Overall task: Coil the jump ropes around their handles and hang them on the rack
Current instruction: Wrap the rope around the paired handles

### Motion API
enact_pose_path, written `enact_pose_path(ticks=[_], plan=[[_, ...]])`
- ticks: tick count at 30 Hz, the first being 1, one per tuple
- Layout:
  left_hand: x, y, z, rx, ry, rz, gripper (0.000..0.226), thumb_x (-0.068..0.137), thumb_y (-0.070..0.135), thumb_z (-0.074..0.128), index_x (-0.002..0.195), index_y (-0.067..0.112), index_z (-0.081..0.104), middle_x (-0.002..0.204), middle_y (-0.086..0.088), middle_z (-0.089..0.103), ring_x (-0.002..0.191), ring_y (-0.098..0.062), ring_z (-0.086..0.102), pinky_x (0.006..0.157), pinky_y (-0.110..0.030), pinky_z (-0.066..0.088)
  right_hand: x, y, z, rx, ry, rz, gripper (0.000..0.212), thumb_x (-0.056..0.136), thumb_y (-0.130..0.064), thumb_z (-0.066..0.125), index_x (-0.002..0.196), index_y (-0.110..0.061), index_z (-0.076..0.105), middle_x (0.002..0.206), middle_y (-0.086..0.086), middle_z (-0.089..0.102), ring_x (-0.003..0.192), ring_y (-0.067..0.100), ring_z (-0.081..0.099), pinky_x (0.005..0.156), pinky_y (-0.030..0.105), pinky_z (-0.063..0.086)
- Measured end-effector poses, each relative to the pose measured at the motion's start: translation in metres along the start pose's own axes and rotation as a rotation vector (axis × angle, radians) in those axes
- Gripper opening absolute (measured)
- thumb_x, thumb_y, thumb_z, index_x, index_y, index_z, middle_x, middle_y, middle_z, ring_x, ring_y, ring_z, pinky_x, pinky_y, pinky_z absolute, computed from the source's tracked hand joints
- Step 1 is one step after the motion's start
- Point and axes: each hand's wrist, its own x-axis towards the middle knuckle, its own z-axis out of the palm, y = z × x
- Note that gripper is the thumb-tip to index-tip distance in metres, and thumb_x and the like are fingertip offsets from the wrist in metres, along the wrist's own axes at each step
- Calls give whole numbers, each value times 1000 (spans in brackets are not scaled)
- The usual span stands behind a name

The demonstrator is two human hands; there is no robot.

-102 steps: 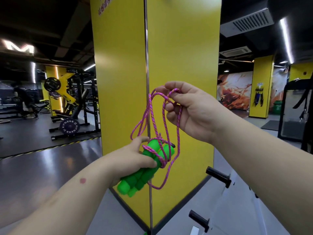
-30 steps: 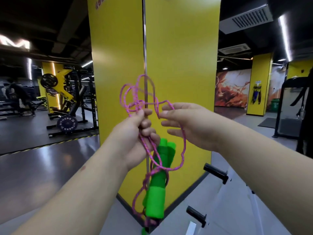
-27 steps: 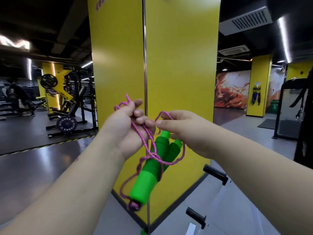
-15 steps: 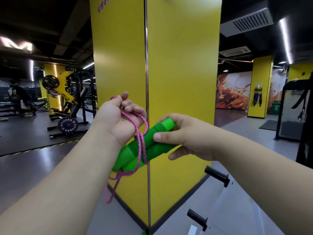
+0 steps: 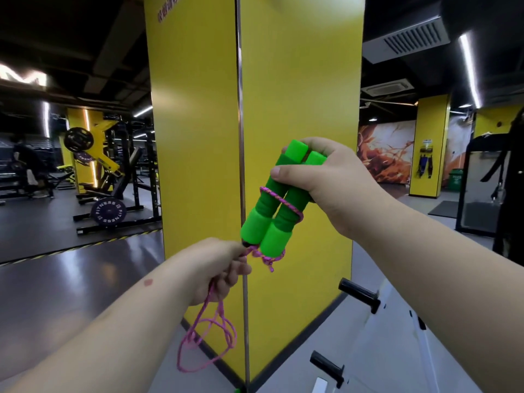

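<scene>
Both grips closed: right hand (image 5: 326,180) on handles (image 5: 272,211), left hand (image 5: 221,268) on rope (image 5: 208,333).

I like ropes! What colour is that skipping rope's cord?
Pink braided cord with darker flecks, in the head view.

The two foam handles (image 5: 276,199) are showing bright green, with darker green bands at their middles. The rope (image 5: 209,330) is showing pink, braided with flecks of purple and orange. The pillar (image 5: 297,80) behind is glowing yellow with a silver corner strip. The rack (image 5: 397,321) is showing white, its pegs (image 5: 357,294) black
</scene>
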Motion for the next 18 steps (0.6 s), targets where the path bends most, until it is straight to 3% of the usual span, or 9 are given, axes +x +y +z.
enact_pose_path(ticks=[2,4,5,6,8,10,11,15,18], plan=[[3,-2,-4,119,52,41,36,98,41,63,108,6,60,83,-7,72,54,-13,54,48,-21,42,-1,-5,-2,-197,-29,-92,39,73,-20,85,108,-23,69,92,0,74,85,19,72,74,33,60],[0,4,-8,286,169,146,57,94,53,63,131,10,54,112,-11,70,87,-25,68,74,-35,56,-1,-8,-3,-246,-102,-102,36,76,-20,83,108,-25,68,90,-4,73,81,13,71,71,27,58],[-6,9,-7,374,231,227,62,92,56,62,139,16,51,127,-10,65,107,-29,65,89,-41,54,-1,-8,-2,-251,-147,-96,35,78,-18,83,109,-25,68,90,-6,73,79,8,70,69,22,57],[-14,15,-4,404,257,337,62,92,52,62,146,24,48,138,-6,59,122,-29,59,98,-42,49,0,-8,-1,-265,-185,-94,35,79,-15,82,110,-25,68,90,-5,73,78,6,70,68,20,56],[-28,28,7,256,114,634,63,92,33,66,151,39,42,148,9,50,134,-19,52,100,-39,45,3,-6,1,-278,-228,-87,35,80,-13,81,110,-23,68,95,0,75,84,13,72,73,24,58],[-32,33,18,93,-63,843,62,94,19,63,148,42,44,142,13,59,126,-12,61,97,-38,53,6,-2,1,-233,-241,-63,35,80,-12,81,111,-21,68,98,2,75,93,20,72,82,32,60],[-28,30,21,97,-51,926,56,96,17,61,145,40,49,132,12,66,118,-11,65,94,-39,57,8,0,0,-209,-234,-51,36,80,-12,81,112,-20,68,99,2,75,95,22,72,85,35,59],[-14,13,20,277,336,1194,27,103,24,58,124,38,67,100,21,72,94,-1,68,75,-23,57,13,3,-4,-150,-107,-7,38,80,-19,82,115,-20,67,96,3,72,89,22,70,83,39,56],[4,-8,11,606,569,1268,20,104,22,51,99,31,68,84,14,66,80,-13,61,65,-33,47,22,-2,-8,-65,55,-17,49,78,-25,82,122,-19,64,98,-1,69,90,18,67,76,33,52]])
